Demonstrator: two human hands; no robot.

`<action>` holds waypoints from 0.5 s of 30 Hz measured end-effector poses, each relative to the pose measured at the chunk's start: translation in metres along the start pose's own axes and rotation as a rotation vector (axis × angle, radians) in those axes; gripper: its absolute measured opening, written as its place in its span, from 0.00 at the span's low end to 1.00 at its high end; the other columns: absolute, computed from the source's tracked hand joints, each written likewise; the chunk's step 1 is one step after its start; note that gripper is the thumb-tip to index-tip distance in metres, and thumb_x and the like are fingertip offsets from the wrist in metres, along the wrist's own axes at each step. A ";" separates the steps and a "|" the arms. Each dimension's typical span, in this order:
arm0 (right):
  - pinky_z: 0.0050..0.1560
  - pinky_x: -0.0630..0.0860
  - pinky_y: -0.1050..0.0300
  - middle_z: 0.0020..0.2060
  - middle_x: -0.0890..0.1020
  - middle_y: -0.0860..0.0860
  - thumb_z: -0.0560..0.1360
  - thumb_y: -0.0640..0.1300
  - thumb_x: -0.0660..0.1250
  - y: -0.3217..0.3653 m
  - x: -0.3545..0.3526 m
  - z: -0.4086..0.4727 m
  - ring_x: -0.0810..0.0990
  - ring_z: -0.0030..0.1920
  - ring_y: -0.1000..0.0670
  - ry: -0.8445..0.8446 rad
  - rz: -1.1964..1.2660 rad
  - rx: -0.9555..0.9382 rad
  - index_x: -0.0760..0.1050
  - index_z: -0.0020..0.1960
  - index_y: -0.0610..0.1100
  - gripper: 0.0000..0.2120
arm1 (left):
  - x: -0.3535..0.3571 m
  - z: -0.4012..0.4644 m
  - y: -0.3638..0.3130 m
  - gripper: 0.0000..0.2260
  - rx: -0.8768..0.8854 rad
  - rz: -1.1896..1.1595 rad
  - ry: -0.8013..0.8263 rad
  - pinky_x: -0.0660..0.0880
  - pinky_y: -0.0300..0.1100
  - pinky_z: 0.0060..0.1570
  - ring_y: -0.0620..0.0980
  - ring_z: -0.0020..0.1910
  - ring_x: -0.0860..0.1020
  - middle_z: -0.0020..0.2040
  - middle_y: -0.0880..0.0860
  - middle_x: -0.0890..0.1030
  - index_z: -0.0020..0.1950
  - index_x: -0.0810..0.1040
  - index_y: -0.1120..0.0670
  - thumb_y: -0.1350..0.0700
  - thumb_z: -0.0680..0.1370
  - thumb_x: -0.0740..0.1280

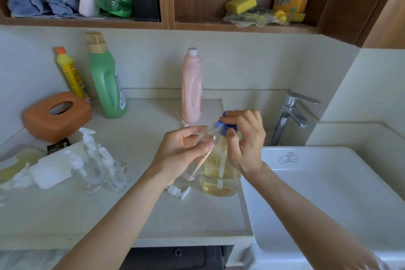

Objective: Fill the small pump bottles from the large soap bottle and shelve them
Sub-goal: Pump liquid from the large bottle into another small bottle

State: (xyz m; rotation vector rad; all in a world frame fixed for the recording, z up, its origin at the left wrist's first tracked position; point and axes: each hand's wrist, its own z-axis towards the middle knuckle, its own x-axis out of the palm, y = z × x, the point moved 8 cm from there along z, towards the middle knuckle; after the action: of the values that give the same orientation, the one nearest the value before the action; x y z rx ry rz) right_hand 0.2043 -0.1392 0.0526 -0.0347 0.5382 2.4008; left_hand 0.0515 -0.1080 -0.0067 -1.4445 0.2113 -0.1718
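Soap bottle [220, 173] stands beside the sink [328, 182]; right hand [245, 138] grips its blue pump; left hand [186, 151] holds a tilted small bottle [201, 151] against it; misaligned, soap could spill.

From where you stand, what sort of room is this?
Probably a home laundry or utility corner: a white sink with a chrome tap, detergent bottles on the counter, and sponges on wooden shelves above.
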 end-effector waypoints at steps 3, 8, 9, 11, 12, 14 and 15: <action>0.48 0.69 0.66 0.39 0.82 0.46 0.68 0.36 0.56 -0.001 0.002 0.001 0.75 0.43 0.46 0.030 -0.003 0.033 0.82 0.41 0.37 0.15 | 0.001 -0.002 -0.002 0.28 -0.025 0.013 0.012 0.76 0.67 0.43 0.62 0.52 0.81 0.50 0.52 0.85 0.59 0.80 0.48 0.42 0.62 0.76; 0.51 0.68 0.66 0.44 0.82 0.47 0.71 0.40 0.56 0.006 -0.004 0.012 0.76 0.45 0.46 0.145 -0.024 0.013 0.82 0.45 0.39 0.15 | 0.007 -0.005 -0.013 0.29 0.020 -0.064 0.047 0.79 0.42 0.39 0.49 0.46 0.83 0.51 0.53 0.85 0.65 0.75 0.59 0.49 0.67 0.74; 0.51 0.68 0.66 0.44 0.82 0.48 0.72 0.41 0.56 0.006 -0.005 0.018 0.76 0.45 0.46 0.168 -0.023 0.014 0.82 0.45 0.39 0.16 | 0.008 -0.005 -0.016 0.28 0.029 -0.083 0.049 0.79 0.41 0.38 0.48 0.44 0.83 0.51 0.52 0.85 0.65 0.74 0.60 0.50 0.68 0.72; 0.51 0.69 0.64 0.45 0.82 0.49 0.74 0.42 0.55 0.008 -0.007 0.025 0.77 0.46 0.48 0.206 -0.021 0.018 0.82 0.46 0.40 0.16 | 0.011 -0.005 -0.018 0.25 0.038 -0.097 0.064 0.79 0.43 0.40 0.48 0.45 0.82 0.51 0.52 0.85 0.65 0.75 0.59 0.50 0.70 0.69; 0.52 0.70 0.63 0.45 0.82 0.49 0.75 0.43 0.55 0.008 -0.007 0.026 0.77 0.46 0.48 0.218 -0.020 0.015 0.82 0.46 0.40 0.17 | 0.012 -0.004 -0.017 0.23 0.038 -0.103 0.071 0.79 0.45 0.42 0.49 0.46 0.82 0.51 0.52 0.85 0.64 0.75 0.58 0.50 0.71 0.68; 0.53 0.70 0.63 0.46 0.82 0.48 0.76 0.44 0.55 0.008 -0.007 0.025 0.78 0.49 0.49 0.226 -0.010 0.007 0.82 0.47 0.40 0.17 | 0.013 -0.003 -0.013 0.18 0.031 -0.131 0.075 0.78 0.49 0.46 0.51 0.49 0.82 0.52 0.53 0.85 0.62 0.77 0.56 0.51 0.74 0.68; 0.54 0.70 0.63 0.47 0.82 0.48 0.76 0.43 0.55 0.007 -0.006 0.024 0.78 0.50 0.49 0.222 -0.003 0.005 0.82 0.48 0.39 0.17 | 0.013 -0.002 -0.012 0.15 0.028 -0.151 0.076 0.78 0.51 0.46 0.52 0.49 0.83 0.51 0.54 0.85 0.60 0.79 0.55 0.51 0.75 0.69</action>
State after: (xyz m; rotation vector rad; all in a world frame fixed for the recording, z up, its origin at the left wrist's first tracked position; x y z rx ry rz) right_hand 0.2074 -0.1389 0.0784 -0.3023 0.6448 2.4068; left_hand 0.0639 -0.1144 0.0040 -1.4276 0.1609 -0.3521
